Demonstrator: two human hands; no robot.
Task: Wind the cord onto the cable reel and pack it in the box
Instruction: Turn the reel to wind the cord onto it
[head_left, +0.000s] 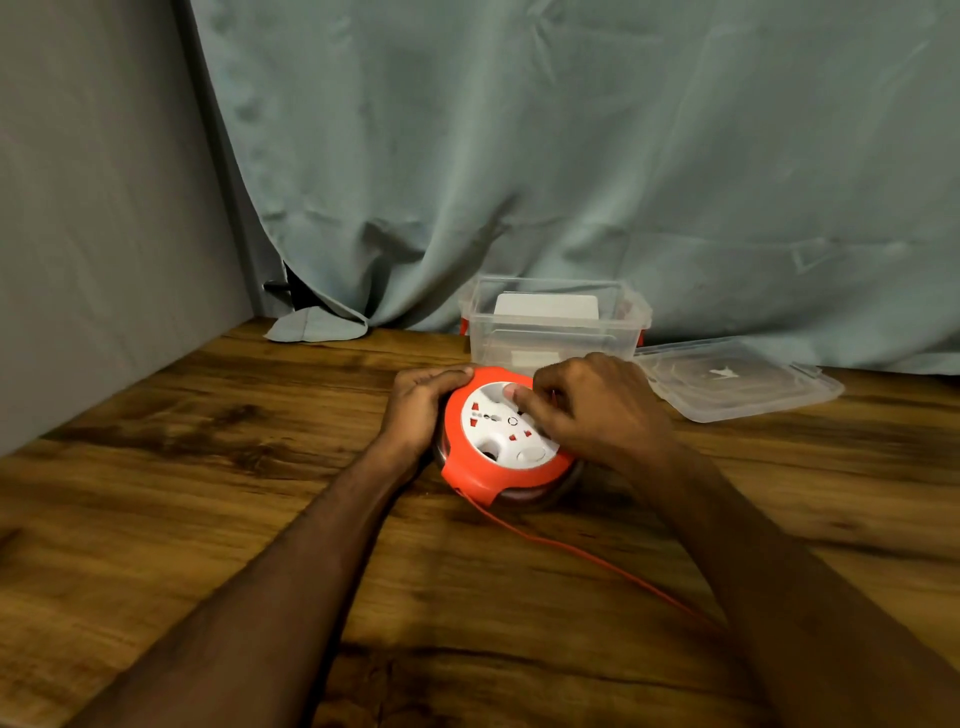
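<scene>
Head-camera view down onto a wooden desk (208, 519) set in a corner, with a grey wall at left and a pale blue-green curtain (571, 156) hanging behind.

Round orange cable reel (506, 441) lying flat near the middle of the desk, white socket face (498, 421) upward, red-marked socket openings and round finger recesses visible on it.

Left hand (421, 410) cupped against the reel's left rim, fingers curled over the orange edge, gripping it.

Right hand (592, 410) resting over the right part of the white face, fingers bent, one fingertip (511, 391) pressed into a recess near the far edge.

Thin orange cord (571, 548) trailing from the reel's near edge, running across the desk toward the lower right, passing under the right forearm; its end out of sight.

Clear plastic box (553, 322) standing open just behind the reel, against the curtain, red clasps at its sides, a white card-like object (545, 306) inside; otherwise apparently unfilled.

Clear lid (737, 379) lying flat on the desk just to the right of the box, apart from the reel.
</scene>
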